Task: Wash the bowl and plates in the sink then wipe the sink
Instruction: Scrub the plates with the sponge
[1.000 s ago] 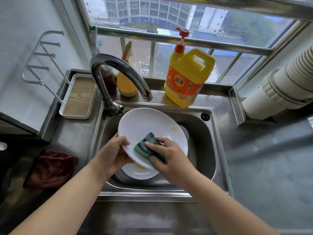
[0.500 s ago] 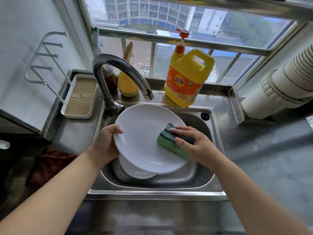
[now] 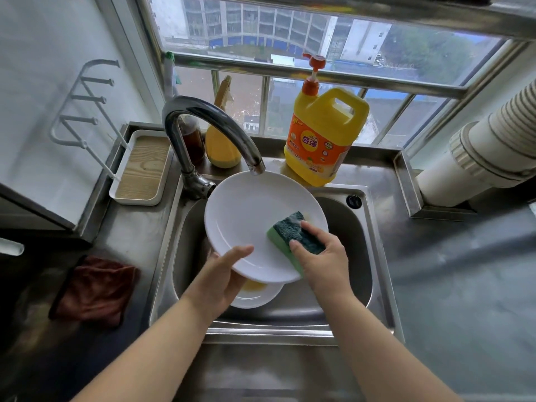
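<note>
White plate [image 3: 246, 221], tilted over the steel sink [image 3: 374, 256], near rim gripped by left hand [image 3: 220, 274]: thumb laid on the upper face, fingers hidden beneath. Far rim just under the faucet [image 3: 208, 123] spout. Green sponge [image 3: 295, 236], dark scouring side up, pressed against the plate's right portion by right hand [image 3: 322, 256]; fingers curled over the top of the sponge, thumb at its near edge. Faint yellowish smear on the plate just beyond the right fingertips.

Below the left hand, down in the basin: second white plate [image 3: 255, 294], partly covered, yellow residue on it. Whether more dishes lie underneath, cannot tell.

Beyond the right hand, on the back ledge: yellow detergent jug [image 3: 324, 134] with orange pump and orange label. Beyond the left hand, behind the faucet: yellow spray bottle [image 3: 222, 143] and brown bottle [image 3: 193, 140], side by side. Further left of the left hand: white tray with wooden insert [image 3: 142, 166], white wall rack [image 3: 84, 103] above it. Left of the left forearm, on the dark counter: reddish-brown cloth [image 3: 95, 291], crumpled flat. Far right of the right hand: white ribbed duct [image 3: 499, 140]. Window with metal bars behind everything, buildings outside.
</note>
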### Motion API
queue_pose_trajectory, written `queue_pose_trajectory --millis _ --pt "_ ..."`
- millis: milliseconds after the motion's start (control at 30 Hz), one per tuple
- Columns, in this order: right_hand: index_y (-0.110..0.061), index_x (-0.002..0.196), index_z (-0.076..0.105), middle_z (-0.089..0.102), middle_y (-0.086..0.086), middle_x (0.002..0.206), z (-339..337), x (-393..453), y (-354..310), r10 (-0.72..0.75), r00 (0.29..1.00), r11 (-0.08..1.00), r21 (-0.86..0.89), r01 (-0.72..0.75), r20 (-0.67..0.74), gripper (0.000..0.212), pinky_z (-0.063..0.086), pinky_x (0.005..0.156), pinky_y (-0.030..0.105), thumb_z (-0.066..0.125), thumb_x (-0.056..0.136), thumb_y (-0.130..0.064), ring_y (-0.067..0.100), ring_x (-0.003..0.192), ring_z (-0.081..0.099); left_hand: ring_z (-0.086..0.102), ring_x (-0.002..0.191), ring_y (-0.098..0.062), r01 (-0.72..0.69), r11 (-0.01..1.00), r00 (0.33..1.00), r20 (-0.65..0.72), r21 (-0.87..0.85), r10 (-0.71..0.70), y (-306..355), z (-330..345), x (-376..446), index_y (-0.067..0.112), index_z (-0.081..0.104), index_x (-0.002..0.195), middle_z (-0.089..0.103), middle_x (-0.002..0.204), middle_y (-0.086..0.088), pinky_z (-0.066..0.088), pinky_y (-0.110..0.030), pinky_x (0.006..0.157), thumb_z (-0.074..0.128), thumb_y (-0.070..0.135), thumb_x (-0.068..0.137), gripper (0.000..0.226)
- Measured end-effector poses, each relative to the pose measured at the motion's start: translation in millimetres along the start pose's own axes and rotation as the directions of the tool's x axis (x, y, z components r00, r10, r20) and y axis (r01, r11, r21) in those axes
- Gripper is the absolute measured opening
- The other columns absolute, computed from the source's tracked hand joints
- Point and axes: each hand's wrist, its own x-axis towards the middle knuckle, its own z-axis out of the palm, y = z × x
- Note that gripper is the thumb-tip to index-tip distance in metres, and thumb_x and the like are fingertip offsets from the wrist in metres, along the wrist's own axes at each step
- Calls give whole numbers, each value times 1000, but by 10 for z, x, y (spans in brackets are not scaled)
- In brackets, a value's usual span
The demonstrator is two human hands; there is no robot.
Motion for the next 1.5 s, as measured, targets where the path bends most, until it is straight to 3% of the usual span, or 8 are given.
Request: queue_pose_trajectory --millis 167,400,567,700,767,1033,1300,1500 --pt "-31 115 66 61 2 115 132 -66 52 38 998 999 9 -38 -53 42 51 96 36 77 74 -29 11 101 63 62 113 -29 -141 989 988 -71 -44 138 -116 43 -41 17 50 134 64 124 -14 57 -31 78 71 1 64 75" --pt "-28 121 62 53 1 119 297 -264 -42 81 993 996 38 -78 -85 40 46 101 31 73 82 -26 13 110 57 69 100 -24 -82 996 992 -96 23 84 -275 212 -86 10 57 127 71 110 -12 59 -31 77 54 -16 80 54" --pt "-38 131 54 44 -9 127 81 -205 -153 -60 986 773 -617 145 157 55 24 109 35 55 81 -60 19 125 32 66 104 -29 -133 988 978 -153 79 144 -122 44 -75 19 47 135 65 120 -14 57 -33 66 52 -6 58 81" --pt "-41 144 33 42 1 124 -164 30 -233 -32 900 742 -593 314 435 59 35 107 33 58 91 -38 19 117 40 67 97 -26 -109 986 990 -70 128 118 29 -5 -107 25 53 128 69 111 -9 57 -34 61 50 -5 58 76" --pt "-38 146 31 42 4 125 -148 87 -245 -47 906 670 -659 342 422 57 34 107 33 54 94 -35 21 117 38 65 101 -29 -87 988 994 -50 127 94 57 20 -85 23 54 127 68 112 -10 57 -36 64 51 -5 59 74" --pt "-30 132 56 46 3 126 192 -311 -258 -260 853 809 -380 448 453 43 32 107 25 62 90 -24 18 119 40 67 98 -34 -59 994 998 -29 94 62 111 -25 -14 12 57 125 66 113 -23 58 -38 68 45 -13 68 63" --pt "-30 131 56 56 5 126 -256 356 -142 -220 917 595 -699 397 333 44 35 101 34 61 89 -18 27 107 45 61 105 -32 62 984 998 12 164 -65 140 -108 -75 19 57 121 65 113 -14 57 -37 70 51 -2 58 66" --pt "-35 136 49 50 0 121 212 -258 -270 -199 881 782 -473 406 429 47 41 100 28 59 90 -33 18 111 49 65 103 -37 0 992 1000 -22 127 3 164 -102 59 12 53 129 63 119 -24 56 -43 74 47 -9 65 68"
